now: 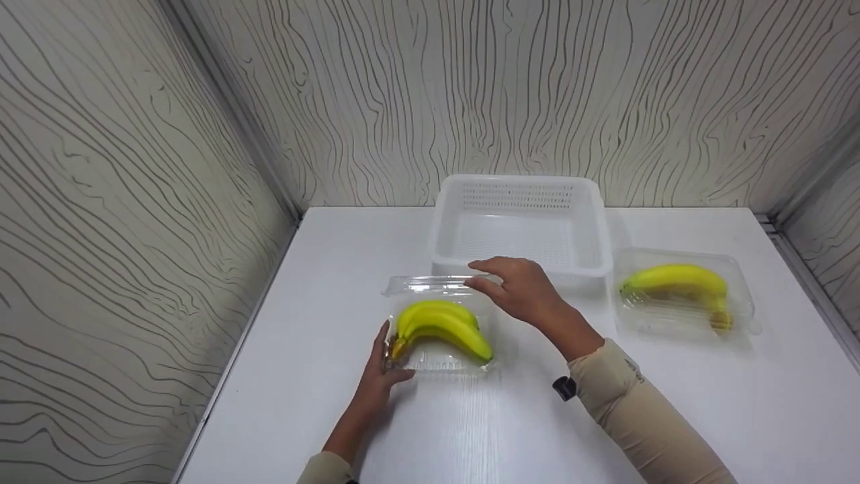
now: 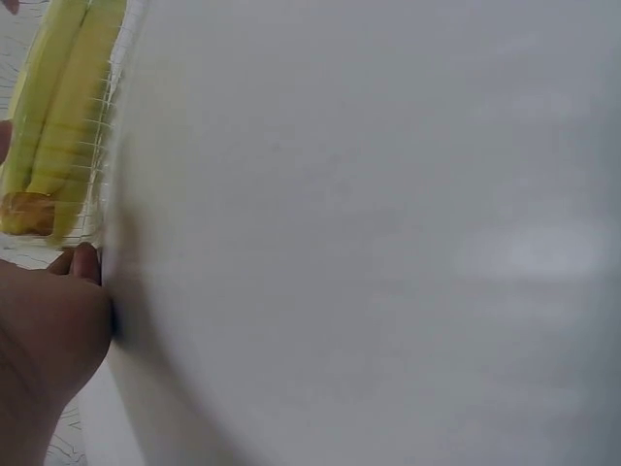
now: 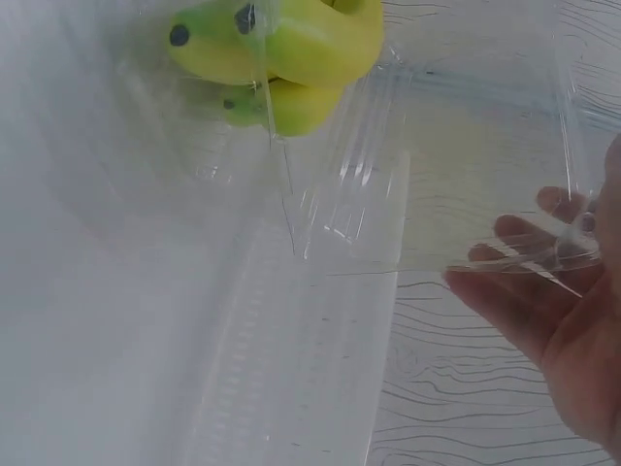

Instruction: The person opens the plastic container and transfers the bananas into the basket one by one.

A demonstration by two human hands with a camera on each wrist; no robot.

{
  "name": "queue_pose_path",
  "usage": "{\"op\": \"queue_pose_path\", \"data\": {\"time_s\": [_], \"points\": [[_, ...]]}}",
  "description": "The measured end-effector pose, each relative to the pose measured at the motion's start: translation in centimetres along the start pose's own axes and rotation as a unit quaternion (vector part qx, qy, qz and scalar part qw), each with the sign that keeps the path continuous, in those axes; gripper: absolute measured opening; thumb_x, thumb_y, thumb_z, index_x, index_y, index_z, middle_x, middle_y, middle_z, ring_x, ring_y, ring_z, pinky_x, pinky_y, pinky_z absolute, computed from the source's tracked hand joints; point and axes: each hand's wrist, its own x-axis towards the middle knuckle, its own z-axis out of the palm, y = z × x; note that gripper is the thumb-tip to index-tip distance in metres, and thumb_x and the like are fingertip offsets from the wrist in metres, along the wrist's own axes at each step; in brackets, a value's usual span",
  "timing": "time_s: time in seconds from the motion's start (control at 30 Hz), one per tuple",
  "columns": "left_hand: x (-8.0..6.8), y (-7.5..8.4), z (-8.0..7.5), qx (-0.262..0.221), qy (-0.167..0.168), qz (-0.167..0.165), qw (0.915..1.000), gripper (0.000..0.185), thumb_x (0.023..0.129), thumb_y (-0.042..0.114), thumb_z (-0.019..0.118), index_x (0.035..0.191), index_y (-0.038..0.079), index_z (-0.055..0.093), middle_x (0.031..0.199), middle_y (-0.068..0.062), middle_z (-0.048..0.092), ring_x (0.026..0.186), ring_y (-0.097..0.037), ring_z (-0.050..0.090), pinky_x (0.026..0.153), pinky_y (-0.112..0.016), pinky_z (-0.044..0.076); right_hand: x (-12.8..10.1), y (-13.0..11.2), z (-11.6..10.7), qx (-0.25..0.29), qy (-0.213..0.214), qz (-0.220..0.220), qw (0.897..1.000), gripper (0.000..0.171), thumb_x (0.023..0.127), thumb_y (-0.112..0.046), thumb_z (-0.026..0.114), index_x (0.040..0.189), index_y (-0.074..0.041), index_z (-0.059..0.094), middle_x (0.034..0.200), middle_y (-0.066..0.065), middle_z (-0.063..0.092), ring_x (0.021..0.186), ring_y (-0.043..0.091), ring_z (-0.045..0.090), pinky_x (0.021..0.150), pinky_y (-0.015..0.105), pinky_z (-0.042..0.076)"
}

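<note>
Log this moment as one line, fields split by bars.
left hand: touching clear clamshell | right hand: holding raised lid | banana bunch: inside | second clamshell, right: single banana inside | white basket: behind

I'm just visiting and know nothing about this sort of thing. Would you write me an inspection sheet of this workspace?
Surface: white table, with a glossy sheen.
Job's things: clear container holding a banana bunch; its transparent lid is raised.
Clutter: white basket behind; second box, also see-through, at right with a banana inside.
Grips: left hand holds the container's left end; right hand holds the lid's edge.
Cables: nothing seen.
Surroundings: walls with a wavy line pattern at left, behind and right; grey strip in the left corner.
</note>
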Motion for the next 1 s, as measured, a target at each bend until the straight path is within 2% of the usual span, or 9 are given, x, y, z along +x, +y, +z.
{"op": "queue_pose_path", "data": {"time_s": [0.1,0.2,0.27,0.33,0.4,0.5,0.67,0.83,1.0], "points": [[0.0,0.0,0.0,0.003,0.000,0.001,1.0000,0.104,0.088,0.021,0.072,0.172,0.035,0.014,0.183,-0.010,0.011,0.169,-0.043,0.008,0.132,-0.073,0.006,0.1,0.9,0.1,-0.032,0.039,-0.080,0.996,0.045,0.094,-0.046,0.078,0.126,-0.015,0.080,0.117,0.004,0.083,0.107,0.025,0.080,0.093,0.045,0.065],[0.0,-0.1,0.0,0.003,0.000,0.000,1.0000,0.104,0.088,0.021,0.073,0.172,0.035,0.014,0.183,-0.010,0.011,0.169,-0.043,0.009,0.132,-0.073,0.006,0.4,1.6,0.2,-0.072,0.083,-0.155,0.982,0.046,0.089,-0.045,0.084,0.121,-0.013,0.082,0.106,0.004,0.085,0.094,0.021,0.082,0.081,0.039,0.067],[0.1,-0.1,0.0,0.001,-0.001,-0.001,1.0000,0.104,0.088,0.021,0.073,0.172,0.036,0.015,0.183,-0.010,0.011,0.169,-0.042,0.009,0.132,-0.073,0.007,0.7,1.9,0.3,-0.096,0.110,-0.186,0.972,0.044,0.088,-0.043,0.086,0.120,-0.013,0.082,0.101,0.003,0.085,0.088,0.020,0.082,0.075,0.036,0.067],[0.1,-0.1,0.0,-0.003,-0.003,-0.003,1.0000,0.104,0.088,0.020,0.073,0.172,0.036,0.015,0.183,-0.010,0.011,0.169,-0.043,0.010,0.132,-0.073,0.008,0.9,2.0,0.3,-0.112,0.131,-0.192,0.966,0.042,0.089,-0.040,0.086,0.122,-0.014,0.082,0.099,0.003,0.085,0.085,0.019,0.081,0.072,0.034,0.067],[0.1,-0.1,-0.1,-0.008,-0.005,-0.001,1.0000,0.103,0.088,0.019,0.072,0.172,0.036,0.016,0.183,-0.011,0.012,0.168,-0.045,0.012,0.131,-0.074,0.010,1.1,2.0,0.4,-0.115,0.142,-0.175,0.968,0.040,0.092,-0.039,0.084,0.125,-0.016,0.081,0.100,0.002,0.085,0.086,0.020,0.081,0.074,0.035,0.067],[0.1,-0.1,-0.1,-0.014,-0.007,-0.002,0.9999,0.101,0.089,0.018,0.071,0.172,0.036,0.016,0.182,-0.012,0.013,0.167,-0.046,0.013,0.130,-0.076,0.011,1.1,1.9,0.5,-0.101,0.142,-0.121,0.977,0.042,0.095,-0.040,0.080,0.130,-0.017,0.078,0.106,0.003,0.085,0.095,0.023,0.081,0.081,0.040,0.067],[0.0,-0.1,0.0,-0.013,-0.005,-0.009,0.9999,0.102,0.089,0.018,0.072,0.172,0.040,0.015,0.182,-0.012,0.013,0.168,-0.045,0.013,0.131,-0.075,0.011,1.3,1.8,0.8,-0.032,0.134,-0.015,0.990,0.043,0.104,-0.040,0.070,0.137,-0.013,0.073,0.117,0.008,0.082,0.103,0.027,0.079,0.091,0.046,0.066],[0.0,-0.2,-0.2,0.000,-0.006,-0.005,1.0000,0.099,0.090,0.020,0.071,0.170,0.046,0.018,0.182,-0.007,0.019,0.168,-0.041,0.016,0.131,-0.074,0.011,2.0,1.8,1.1,0.046,0.150,0.051,0.986,0.038,0.105,-0.038,0.068,0.131,-0.010,0.075,0.112,0.010,0.082,0.097,0.027,0.079,0.089,0.047,0.066],[0.0,-0.4,-0.2,-0.001,-0.010,0.010,0.9999,0.093,0.092,0.021,0.071,0.169,0.043,0.023,0.179,-0.008,0.027,0.168,-0.040,0.018,0.131,-0.073,0.014,2.8,1.9,1.6,0.118,0.148,0.091,0.978,0.035,0.106,-0.037,0.067,0.130,-0.012,0.075,0.118,0.009,0.082,0.109,0.027,0.078,0.094,0.050,0.065]]}}
